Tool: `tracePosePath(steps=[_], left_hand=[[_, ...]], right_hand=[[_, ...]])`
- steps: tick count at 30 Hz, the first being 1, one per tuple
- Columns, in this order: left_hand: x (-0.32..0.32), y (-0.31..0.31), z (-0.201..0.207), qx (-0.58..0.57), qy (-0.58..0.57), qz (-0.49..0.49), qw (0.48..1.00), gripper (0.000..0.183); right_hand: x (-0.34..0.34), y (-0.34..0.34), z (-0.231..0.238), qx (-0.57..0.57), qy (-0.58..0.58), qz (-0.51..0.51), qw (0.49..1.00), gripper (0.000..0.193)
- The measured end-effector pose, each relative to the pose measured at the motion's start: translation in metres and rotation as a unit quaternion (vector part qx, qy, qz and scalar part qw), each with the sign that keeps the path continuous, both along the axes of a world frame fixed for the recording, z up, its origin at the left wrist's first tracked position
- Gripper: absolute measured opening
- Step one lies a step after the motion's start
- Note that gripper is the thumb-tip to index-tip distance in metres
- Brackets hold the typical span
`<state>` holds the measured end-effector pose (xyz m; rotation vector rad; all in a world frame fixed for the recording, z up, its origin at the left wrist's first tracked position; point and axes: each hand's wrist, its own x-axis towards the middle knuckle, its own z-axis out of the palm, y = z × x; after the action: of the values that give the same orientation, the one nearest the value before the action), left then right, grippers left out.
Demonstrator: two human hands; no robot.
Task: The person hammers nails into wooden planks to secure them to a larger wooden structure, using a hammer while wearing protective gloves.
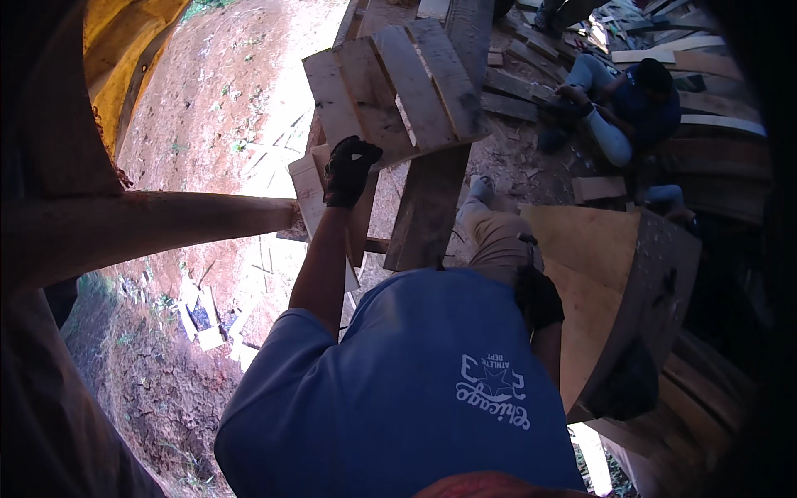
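My left hand (352,170), in a black glove, reaches forward with its fingers curled at the near edge of a slatted wooden panel (411,91). The panel is made of several flat boards with narrow gaps between them, and it lies tilted over other planks. A wide upright board (427,207) stands beneath it. Close to my right thigh, my right hand (538,297), also in a black glove, is closed. A small dark end sticks up just above it; what the hand holds is too dark to name.
A thick wooden beam (166,232) comes in from the left. At my right stands a large wooden box-like piece (594,274). A seated person (639,104) is at the far right among piled planks (706,104). Yellow sheeting (124,50) hangs at the upper left.
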<state>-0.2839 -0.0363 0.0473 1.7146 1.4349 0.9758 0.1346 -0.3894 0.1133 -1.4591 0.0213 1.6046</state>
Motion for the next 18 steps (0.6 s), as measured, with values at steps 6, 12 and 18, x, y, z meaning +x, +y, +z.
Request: tracePosePath(steps=[6,12,18], left_hand=[[0.030,0.005,0.029,-0.111,-0.029,0.042,0.992,0.028],[0.035,0.018,0.001,-0.113,0.000,0.010,0.993,0.023],[0.034,0.016,-0.001,-0.050,0.093,-0.029,0.994,0.019]], right_hand=[[-0.003,0.006,-0.018,-0.013,0.046,-0.038,0.998,0.023],[-0.018,0.023,-0.004,-0.054,-0.031,-0.008,0.998,0.024],[-0.022,0.030,0.002,-0.072,0.020,-0.067,0.995,0.020]])
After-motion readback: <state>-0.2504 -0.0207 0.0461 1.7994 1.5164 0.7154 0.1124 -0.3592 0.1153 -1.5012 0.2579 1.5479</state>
